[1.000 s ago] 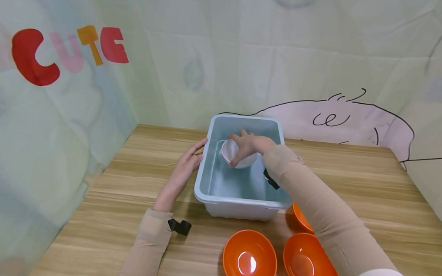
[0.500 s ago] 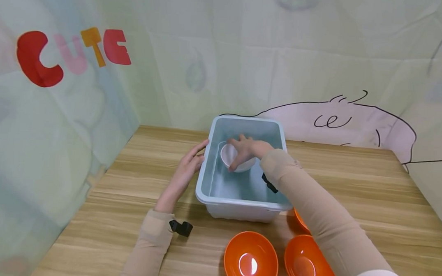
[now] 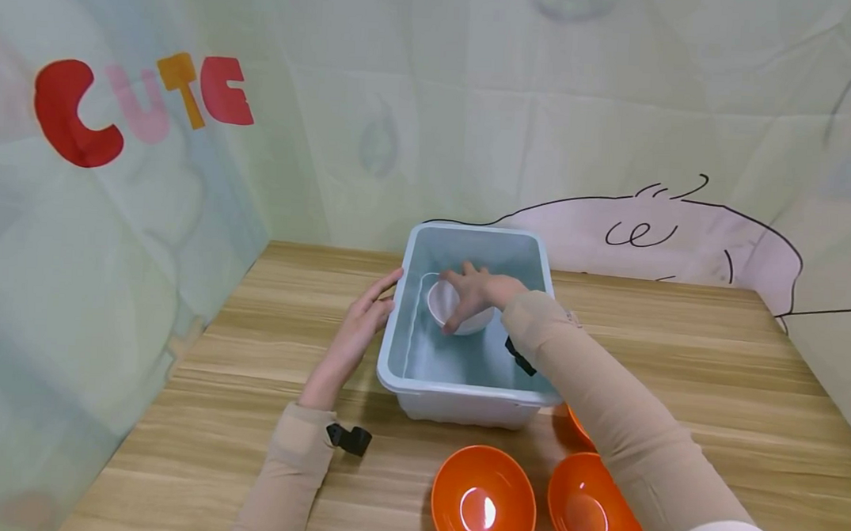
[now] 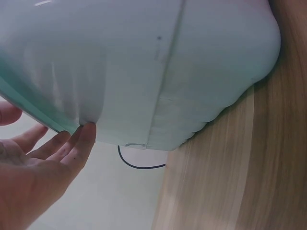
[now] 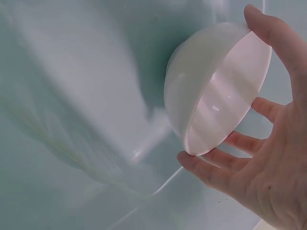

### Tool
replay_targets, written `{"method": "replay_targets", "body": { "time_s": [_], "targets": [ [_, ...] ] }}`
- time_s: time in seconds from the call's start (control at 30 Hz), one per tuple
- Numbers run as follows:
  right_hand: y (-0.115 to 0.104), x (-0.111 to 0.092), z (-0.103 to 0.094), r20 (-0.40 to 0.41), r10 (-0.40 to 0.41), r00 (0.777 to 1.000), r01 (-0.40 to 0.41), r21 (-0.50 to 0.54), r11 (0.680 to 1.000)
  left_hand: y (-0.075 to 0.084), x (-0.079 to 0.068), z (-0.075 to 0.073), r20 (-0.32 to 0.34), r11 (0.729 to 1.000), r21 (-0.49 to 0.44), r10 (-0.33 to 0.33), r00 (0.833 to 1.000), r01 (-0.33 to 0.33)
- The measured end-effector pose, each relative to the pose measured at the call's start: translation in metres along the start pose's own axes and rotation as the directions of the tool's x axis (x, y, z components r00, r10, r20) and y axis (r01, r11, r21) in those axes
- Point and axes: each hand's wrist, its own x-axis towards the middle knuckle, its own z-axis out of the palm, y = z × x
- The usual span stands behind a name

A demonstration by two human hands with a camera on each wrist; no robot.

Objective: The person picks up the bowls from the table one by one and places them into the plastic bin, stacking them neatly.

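Note:
A light blue plastic tub (image 3: 456, 370) stands on the wooden table. Inside it is a white bowl (image 5: 206, 91), its mouth toward my right palm in the right wrist view. My right hand (image 3: 470, 295) reaches into the tub and spans the bowl, thumb at one side of the rim and fingertips at the other. Part of the bowl is hidden under that hand in the head view. My left hand (image 3: 359, 322) rests against the tub's left side just under the rim, its fingers (image 4: 81, 146) fairly straight.
An orange bowl (image 3: 483, 498) sits in front of the tub, with a second orange bowl (image 3: 586, 506) to its right. Another orange bowl (image 3: 575, 430) shows partly behind my right forearm. A printed cloth wall (image 3: 331, 135) borders the table at back and left.
The white bowl and my right hand have sunk slightly in the tub. Half a second ago the right fingers were spread a little wider. My left hand has stayed on the tub's side.

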Motion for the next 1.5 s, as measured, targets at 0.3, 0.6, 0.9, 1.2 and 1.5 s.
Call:
{"method": "replay_targets", "body": {
  "time_s": [0.3,0.6,0.9,1.2,1.5],
  "targets": [
    [0.0002,0.0018,0.0017,0.001,0.005,1.0,-0.005,-0.006,1.0,0.0001,0.0005,0.0001,-0.004,1.0,0.011,-0.004,1.0,0.004],
    [0.0014,0.0013,0.003,0.015,-0.004,1.0,0.004,0.003,1.0,0.0007,0.0003,0.001,0.001,1.0,0.01,-0.011,1.0,0.011],
    [-0.0001,-0.0021,0.0025,0.029,-0.011,1.0,0.012,-0.02,1.0,0.0006,0.0004,0.0015,-0.011,1.0,0.022,-0.01,1.0,0.01],
    [0.0003,-0.0052,0.0012,0.048,0.004,0.999,-0.004,-0.001,1.0,0.0006,0.0006,0.0017,-0.018,0.999,0.027,-0.022,1.0,0.023],
    [-0.0002,-0.0042,0.0001,0.056,0.017,0.998,-0.017,0.001,1.0,-0.0004,0.0003,0.0007,-0.019,0.999,0.021,-0.024,1.0,0.024]
  ]
}}
